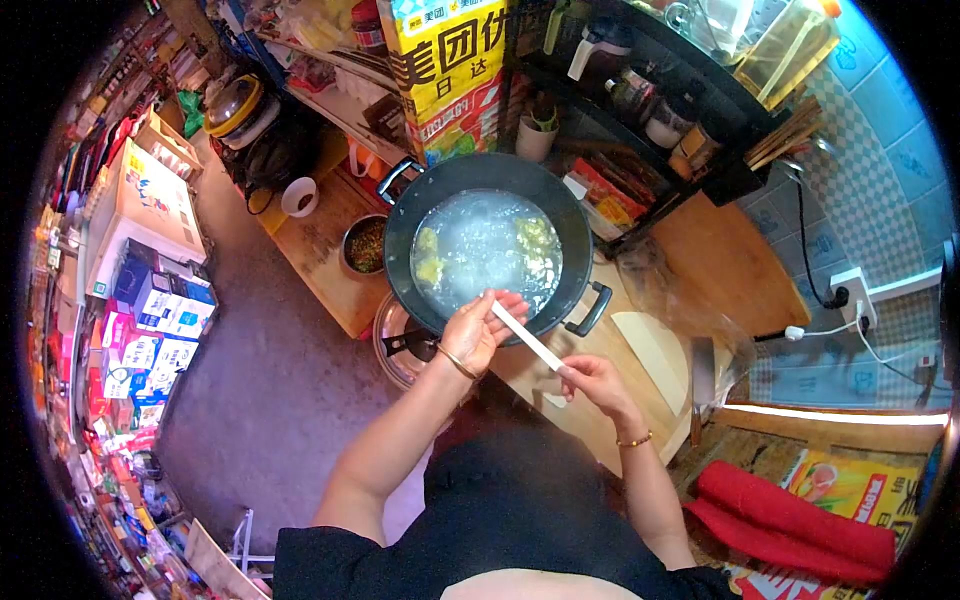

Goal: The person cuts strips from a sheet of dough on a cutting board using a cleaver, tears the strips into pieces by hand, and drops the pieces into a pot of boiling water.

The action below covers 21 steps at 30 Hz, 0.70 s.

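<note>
A pale, flat dough strip (527, 335) stretches between my two hands at the near rim of a black wok (397, 245). My left hand (477, 333), palm turned up, grips its upper end close to the wok's edge. At the lower end, my right hand (597, 387) pinches it between thumb and fingers above the wooden board (590, 435). Steaming, bubbling water (485, 250) fills the wok, with yellowish-green pieces floating at both sides. To the right, a large folded-looking sheet of dough (655, 355) lies on the board beside a cleaver (703, 370).
A bowl of chopped food (365, 245) and a metal lid (390, 345) sit left of the wok. Behind it stands a black shelf (640, 130) with bottles and jars. A red cloth (790, 525) lies at lower right, and stacked boxes (150, 310) line the left.
</note>
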Motion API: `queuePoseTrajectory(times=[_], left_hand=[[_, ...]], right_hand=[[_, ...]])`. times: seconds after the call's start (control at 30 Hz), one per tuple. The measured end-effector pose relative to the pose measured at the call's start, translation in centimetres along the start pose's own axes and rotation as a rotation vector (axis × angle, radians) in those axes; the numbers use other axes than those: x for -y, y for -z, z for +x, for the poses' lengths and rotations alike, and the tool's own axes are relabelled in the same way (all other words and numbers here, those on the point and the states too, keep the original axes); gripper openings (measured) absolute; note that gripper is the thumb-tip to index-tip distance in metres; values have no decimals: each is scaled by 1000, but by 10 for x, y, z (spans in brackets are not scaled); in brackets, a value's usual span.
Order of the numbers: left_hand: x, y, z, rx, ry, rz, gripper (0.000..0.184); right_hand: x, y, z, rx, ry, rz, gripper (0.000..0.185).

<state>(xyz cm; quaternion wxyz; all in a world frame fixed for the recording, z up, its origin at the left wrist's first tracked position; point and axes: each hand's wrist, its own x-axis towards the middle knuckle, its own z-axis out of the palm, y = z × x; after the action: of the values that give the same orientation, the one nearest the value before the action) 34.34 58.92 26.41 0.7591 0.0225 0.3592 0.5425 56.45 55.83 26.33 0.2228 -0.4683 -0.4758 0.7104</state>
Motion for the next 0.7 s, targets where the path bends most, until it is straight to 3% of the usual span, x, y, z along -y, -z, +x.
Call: queuePoseTrajectory(times=[0.1, 0.17, 0.23, 0.3, 0.43, 0.5, 0.7], left_hand=[[-9, -1, -1, 7, -53, 66, 30], [-6, -1, -1, 46, -37, -57, 37], [6, 0, -9, 189, 382, -126, 47], [29, 7, -6, 300, 393, -149, 40], [19, 1, 3, 23, 117, -88, 25], [8, 1, 5, 32, 51, -35, 23], [-21, -1, 4, -24, -57, 62, 25]], right_hand=[[5, 0, -2, 27, -31, 59, 17], [12, -6, 3, 29, 29, 156, 18], [18, -17, 13, 5, 44, 213, 20], [23, -23, 20, 56, 99, 198, 21], [13, -15, 18, 54, 19, 15, 20], [12, -12, 11, 15, -16, -81, 19], [-5, 3, -7, 11, -16, 88, 16]])
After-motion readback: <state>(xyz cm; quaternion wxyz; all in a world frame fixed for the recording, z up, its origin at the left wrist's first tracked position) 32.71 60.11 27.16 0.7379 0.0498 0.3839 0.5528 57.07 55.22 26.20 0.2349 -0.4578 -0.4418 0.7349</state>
